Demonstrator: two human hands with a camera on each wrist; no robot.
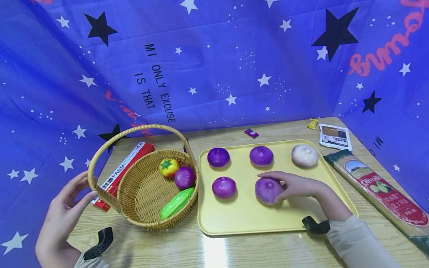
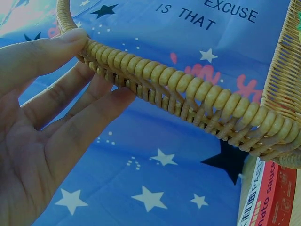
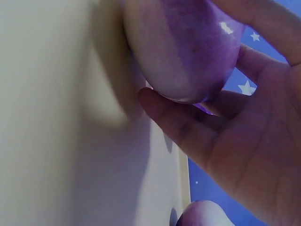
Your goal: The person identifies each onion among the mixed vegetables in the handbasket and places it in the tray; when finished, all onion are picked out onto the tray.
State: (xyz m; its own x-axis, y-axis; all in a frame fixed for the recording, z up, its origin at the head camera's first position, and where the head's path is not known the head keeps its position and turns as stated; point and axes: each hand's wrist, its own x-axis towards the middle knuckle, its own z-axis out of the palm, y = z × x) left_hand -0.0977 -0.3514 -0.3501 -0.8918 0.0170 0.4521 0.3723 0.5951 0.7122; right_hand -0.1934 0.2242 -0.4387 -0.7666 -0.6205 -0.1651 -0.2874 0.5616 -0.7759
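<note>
My left hand [image 1: 57,219] pinches the arched handle [image 1: 140,128] of a wicker basket [image 1: 144,191] at its left side; in the left wrist view, thumb and fingers meet the woven handle [image 2: 188,87]. The basket holds a purple onion [image 1: 185,178], a red-yellow tomato [image 1: 169,168] and a green vegetable [image 1: 177,204], its kind unclear. On the right, my right hand [image 1: 298,186] grips a pale purple onion [image 1: 267,191] over the yellow tray [image 1: 234,219]. The right wrist view shows fingers around this onion [image 3: 188,52]; whether it touches the tray I cannot tell.
Other purple onions [image 1: 224,187] and a whitish onion [image 1: 304,155] sit on the tray. A red pasta box [image 1: 127,163] lies behind the basket. Right of the tray are a pasta bag [image 1: 378,186] and a white packet [image 1: 335,137]. Small wrapped sweets [image 1: 251,133] lie behind it.
</note>
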